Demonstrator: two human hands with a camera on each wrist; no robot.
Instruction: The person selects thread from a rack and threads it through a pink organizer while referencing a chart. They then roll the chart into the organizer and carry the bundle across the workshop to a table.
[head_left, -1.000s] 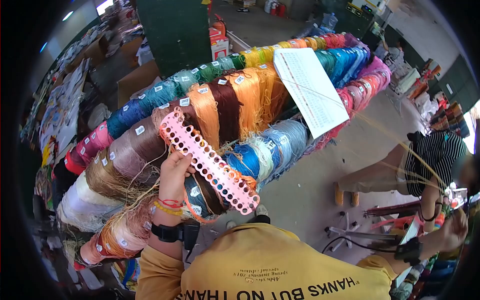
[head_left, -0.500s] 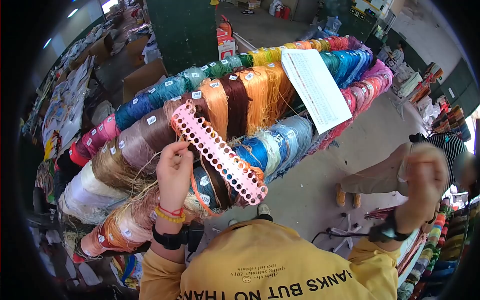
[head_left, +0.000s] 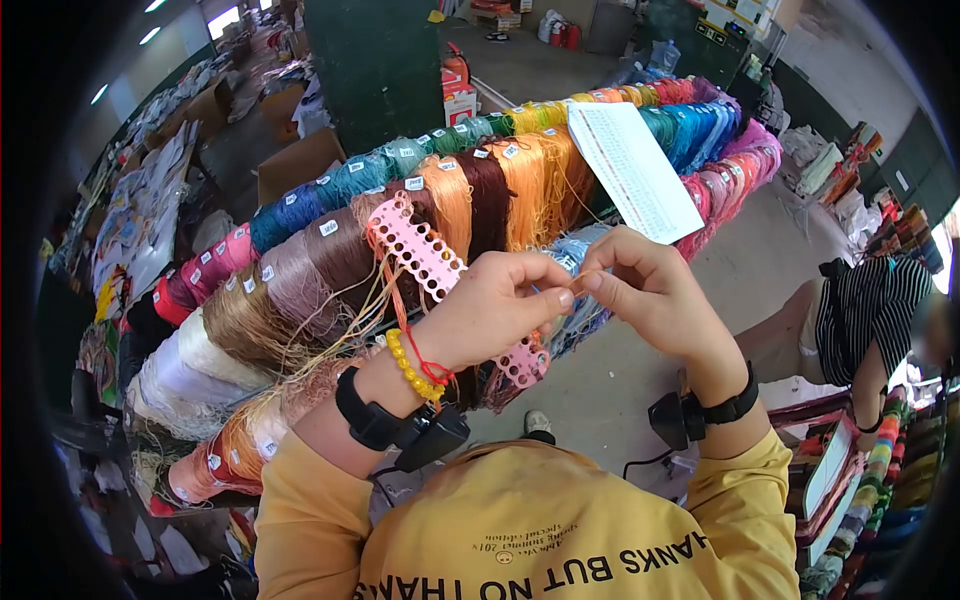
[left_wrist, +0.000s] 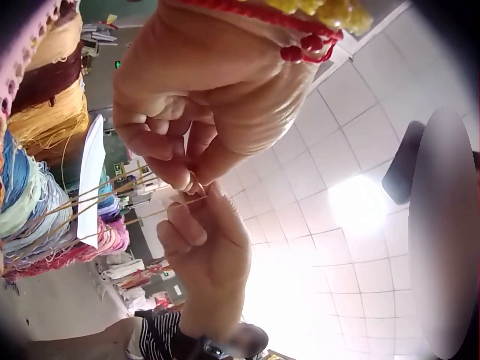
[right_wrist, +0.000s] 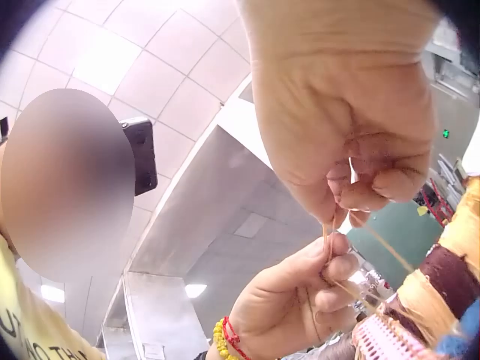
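My left hand (head_left: 553,296) and my right hand (head_left: 592,281) meet fingertip to fingertip in front of the thread rack. Both pinch the same thin golden thread (head_left: 572,280). The left wrist view shows my left hand (left_wrist: 191,180) above my right hand (left_wrist: 196,219), with golden strands (left_wrist: 112,196) running off to the skeins. In the right wrist view my right hand (right_wrist: 337,216) pinches the thread (right_wrist: 328,241) just above my left hand (right_wrist: 330,264). A pink perforated card (head_left: 420,250) slants behind my left hand; what holds it is hidden.
Several labelled skeins of coloured thread (head_left: 330,250) lie in rows on a long rack. A white printed chart (head_left: 630,170) lies over the far skeins. A person in a striped top (head_left: 870,310) bends over at the right, on grey floor (head_left: 740,270).
My right hand has swung in from the far right to meet the left. My left hand has shifted right from the card's edge and now pinches the thread.
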